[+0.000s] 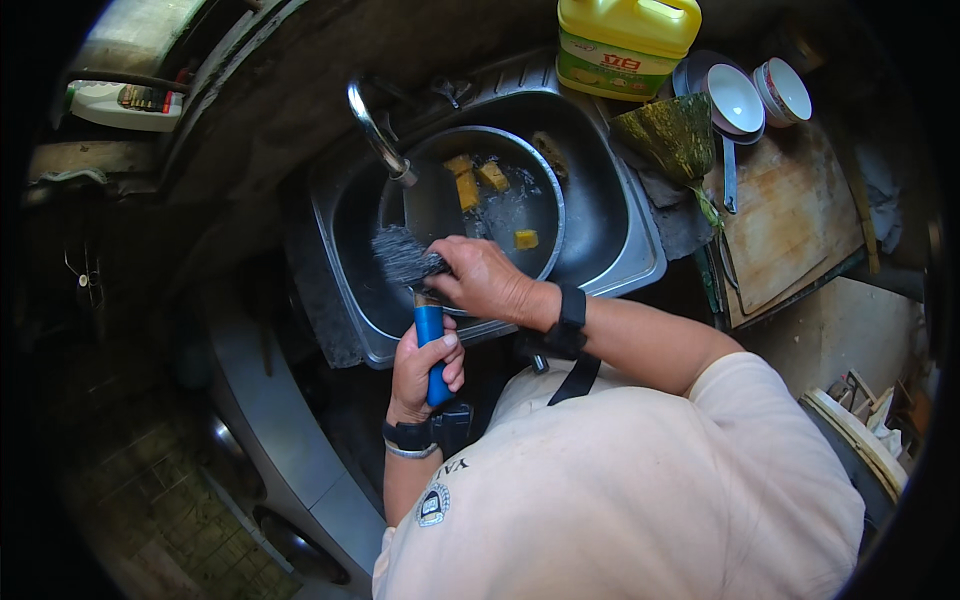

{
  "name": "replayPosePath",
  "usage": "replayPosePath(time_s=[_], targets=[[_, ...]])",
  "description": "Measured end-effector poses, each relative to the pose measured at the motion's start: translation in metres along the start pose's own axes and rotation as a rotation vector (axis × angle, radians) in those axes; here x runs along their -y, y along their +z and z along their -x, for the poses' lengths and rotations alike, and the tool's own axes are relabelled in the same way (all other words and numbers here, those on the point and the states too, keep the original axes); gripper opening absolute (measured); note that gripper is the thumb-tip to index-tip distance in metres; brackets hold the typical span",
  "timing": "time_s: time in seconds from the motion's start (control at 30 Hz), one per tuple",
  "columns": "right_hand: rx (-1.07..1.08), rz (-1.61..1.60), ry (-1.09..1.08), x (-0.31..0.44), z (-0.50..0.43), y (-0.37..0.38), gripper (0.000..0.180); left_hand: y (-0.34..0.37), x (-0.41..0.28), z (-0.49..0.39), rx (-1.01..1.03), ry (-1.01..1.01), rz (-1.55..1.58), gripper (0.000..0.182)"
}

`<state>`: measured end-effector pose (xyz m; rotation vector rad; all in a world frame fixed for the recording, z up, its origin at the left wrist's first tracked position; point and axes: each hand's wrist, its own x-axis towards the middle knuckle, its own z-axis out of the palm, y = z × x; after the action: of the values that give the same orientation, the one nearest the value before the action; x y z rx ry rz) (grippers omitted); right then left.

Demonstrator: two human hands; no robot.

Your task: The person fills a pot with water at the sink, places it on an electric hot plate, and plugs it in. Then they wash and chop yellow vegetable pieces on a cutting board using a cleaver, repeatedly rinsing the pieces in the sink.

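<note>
My left hand (426,367) is closed around the blue handle (430,330) of what looks like a cleaver, whose broad grey blade (433,202) reaches over a round metal basin (559,217). My right hand (487,281) grips a grey, bristly scrubber (405,255) just above the handle, at the near end of the blade, and partly hides that end. Several yellow-orange chunks, one of them a small piece (526,239), lie in water in the basin. The basin sits inside a stainless steel sink (649,262), under a curved chrome faucet (367,124).
A yellow detergent jug (626,45) stands at the sink's back right. Beside it are a green-skinned pumpkin piece (671,139), a white bowl (735,101), stacked bowls (784,90) and a wooden cutting board (795,217). A brown sponge-like thing (550,154) lies by the basin.
</note>
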<state>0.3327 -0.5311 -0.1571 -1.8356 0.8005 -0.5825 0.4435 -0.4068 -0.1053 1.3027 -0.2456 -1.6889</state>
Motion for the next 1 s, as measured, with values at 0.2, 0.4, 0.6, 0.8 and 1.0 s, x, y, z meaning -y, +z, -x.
replayPosePath(time_s=[0.2,0.4,0.6,0.8,1.0], targets=[[0.032,0.464,0.284,-0.108,-0.033,-0.027,0.018,-0.014,0.001,0.011,0.004,0.088,0.222,0.022],[0.503,0.712,0.421,-0.125,-0.034,-0.006,0.016,-0.010,0.005,0.012,-0.505,0.118,-0.963,0.033],[0.057,0.233,0.387,-0.077,-0.014,-0.058,0.025,-0.010,0.006,0.012,-0.727,0.261,-1.833,0.044],[-0.058,0.141,-0.149,-0.017,0.010,-0.015,0.024,0.003,0.005,0.005,-0.686,0.321,-1.888,0.048],[-0.070,0.454,-0.045,-0.044,-0.027,-0.021,0.028,0.010,0.006,0.019,-0.700,0.412,-1.859,0.047]])
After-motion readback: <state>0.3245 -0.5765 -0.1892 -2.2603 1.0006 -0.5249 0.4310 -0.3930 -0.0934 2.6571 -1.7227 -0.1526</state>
